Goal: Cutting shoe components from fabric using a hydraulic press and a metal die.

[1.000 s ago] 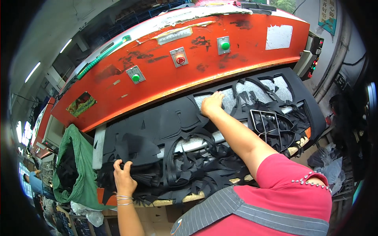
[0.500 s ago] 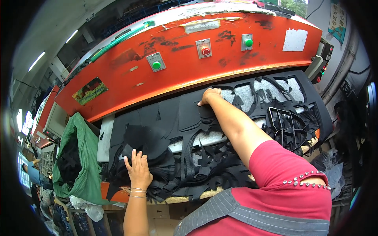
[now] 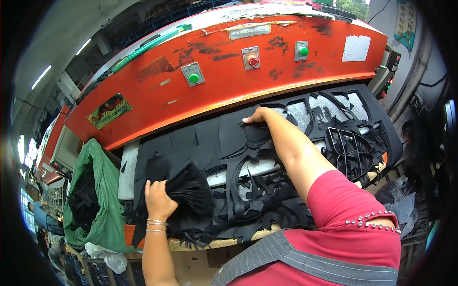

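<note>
My left hand (image 3: 160,201) is closed round the near edge of a thick stack of black cut pieces (image 3: 191,186), whose layers fan out beside the fingers. My right hand (image 3: 256,116) reaches to the far side of the bed, thumb to the left and fingers curled onto the edge of another layered stack of black pieces (image 3: 257,135); its fingertips are partly hidden. Between and beyond the hands lies the layered black sheet material (image 3: 205,131). A metal-strip cutting die (image 3: 350,148) sits on scraps, right of my right forearm.
An orange-red machine beam (image 3: 152,88) with green and red buttons runs behind the bed. Black offcuts (image 3: 272,207) litter the near side. A green sack (image 3: 102,200) of black scraps stands at left. White bed surface (image 3: 296,117) shows through cut-outs at right.
My left hand has closed on the stack and shifted left, and the pieces now bend up into a fan. The right hand stays near the same spot, its thumb raised slightly.
</note>
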Demonstrator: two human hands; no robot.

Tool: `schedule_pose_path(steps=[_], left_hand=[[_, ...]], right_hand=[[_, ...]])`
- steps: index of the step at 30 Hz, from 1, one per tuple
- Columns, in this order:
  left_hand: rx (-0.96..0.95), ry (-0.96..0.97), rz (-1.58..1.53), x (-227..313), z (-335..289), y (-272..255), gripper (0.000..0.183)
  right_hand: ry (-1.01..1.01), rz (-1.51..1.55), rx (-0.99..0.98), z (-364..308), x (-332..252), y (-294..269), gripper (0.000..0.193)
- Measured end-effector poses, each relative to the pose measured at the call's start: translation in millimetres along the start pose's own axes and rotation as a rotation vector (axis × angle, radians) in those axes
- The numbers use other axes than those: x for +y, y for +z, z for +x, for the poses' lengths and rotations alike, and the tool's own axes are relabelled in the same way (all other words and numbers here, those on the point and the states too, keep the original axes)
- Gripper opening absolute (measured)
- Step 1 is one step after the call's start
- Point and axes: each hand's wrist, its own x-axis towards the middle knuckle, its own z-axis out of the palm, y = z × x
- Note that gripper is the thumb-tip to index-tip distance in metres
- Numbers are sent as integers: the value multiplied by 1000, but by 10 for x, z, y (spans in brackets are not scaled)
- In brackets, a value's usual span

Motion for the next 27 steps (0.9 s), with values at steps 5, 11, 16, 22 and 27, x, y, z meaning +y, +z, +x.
schedule_pose_path(steps=[5,11,16,22,27], left_hand=[[67,-74,-168,212,136,-788,57],[-231,-367,-1365,69,316,-868,33],[-308,106,-887,547,863,612,33],[-495,-371,-1669,1055,1436,717,34],[-632,-94,-1503,1388,1378,511,51]], right_hand=[[25,134,-1,-91,88,15,78],[-185,394,206,-407,248,100,70],[-715,929,-57,-1008,254,127,49],[-961,878,-190,-1562,488,-52,67],[-1036,877,-168,-1738,609,84,86]])
